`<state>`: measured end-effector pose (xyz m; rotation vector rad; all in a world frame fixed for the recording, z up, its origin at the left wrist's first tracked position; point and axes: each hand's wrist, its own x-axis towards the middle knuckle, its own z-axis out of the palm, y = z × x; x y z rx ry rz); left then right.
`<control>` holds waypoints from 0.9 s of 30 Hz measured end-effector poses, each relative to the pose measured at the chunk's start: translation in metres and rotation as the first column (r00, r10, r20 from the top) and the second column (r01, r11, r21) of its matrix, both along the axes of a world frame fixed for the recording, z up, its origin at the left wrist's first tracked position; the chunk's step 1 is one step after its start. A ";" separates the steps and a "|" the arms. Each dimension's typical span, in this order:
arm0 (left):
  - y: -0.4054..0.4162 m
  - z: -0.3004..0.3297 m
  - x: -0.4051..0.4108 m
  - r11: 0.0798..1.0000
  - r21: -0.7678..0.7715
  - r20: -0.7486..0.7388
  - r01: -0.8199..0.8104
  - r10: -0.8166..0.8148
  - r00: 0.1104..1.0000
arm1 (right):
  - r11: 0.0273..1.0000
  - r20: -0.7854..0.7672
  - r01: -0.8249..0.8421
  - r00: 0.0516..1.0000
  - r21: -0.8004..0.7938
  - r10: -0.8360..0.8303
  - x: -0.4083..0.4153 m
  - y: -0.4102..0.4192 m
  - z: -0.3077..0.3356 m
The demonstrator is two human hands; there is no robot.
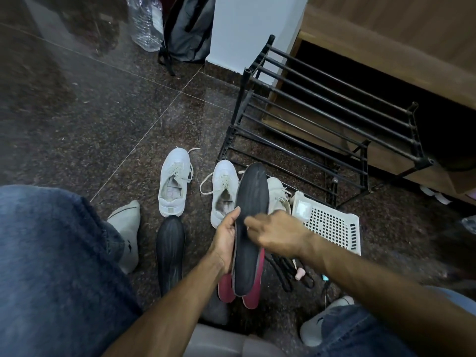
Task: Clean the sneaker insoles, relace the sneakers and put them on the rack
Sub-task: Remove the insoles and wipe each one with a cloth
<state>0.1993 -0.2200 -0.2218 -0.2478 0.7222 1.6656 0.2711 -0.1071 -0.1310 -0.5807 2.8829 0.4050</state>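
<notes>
Left hand [225, 239]: fingers curled under the left edge of a black insole [251, 228], thumb lying along that edge; the hand holds the insole up, toe end pointing away, heel end toward the person.

Right hand [273, 231]: laid across the insole's middle, blurred; whether its fingers [253, 222] are bent or pinching anything cannot be told.

Red insoles [253, 296]: two, on the floor directly beneath the held insole's heel, mostly hidden by it.

Second black insole [170, 252]: flat on the floor left of the left hand, well clear of it.

Sneakers: white pair on the floor beyond the hands. Left sneaker [175, 181] stands apart, laces loose, opening upward. Right sneaker [223, 191] sits just beside the held insole's left edge, lace trailing to the left. A third pale sneaker [279, 195] shows past the insole's right edge, partly hidden.

Basket [332, 222]: white, perforated, on the floor right of the right hand, near the rack's front.

Rack [322, 119]: black, barred tiers, standing beyond the sneakers.

Cords [286, 276]: dark, on the floor under the right forearm.

Backpack [188, 29]: grey, at the far wall, beside a clear plastic bag [145, 24].

Knees in blue jeans, feet in grey socks at both sides.
</notes>
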 end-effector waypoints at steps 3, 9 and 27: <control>-0.002 -0.001 0.000 1.000 -0.025 -0.003 -0.007 0.007 1.000 | 0.998 0.067 -0.006 0.998 -0.057 0.010 0.018 -0.011 -0.012; 0.000 -0.002 0.014 1.000 0.018 -0.006 0.003 -0.003 1.000 | 0.793 -0.086 0.571 0.798 -0.211 -0.597 -0.016 0.026 -0.003; 0.000 -0.001 0.011 0.977 0.204 0.110 -0.060 0.038 0.993 | 0.532 -0.101 0.756 0.538 -0.381 -0.837 -0.020 0.011 -0.015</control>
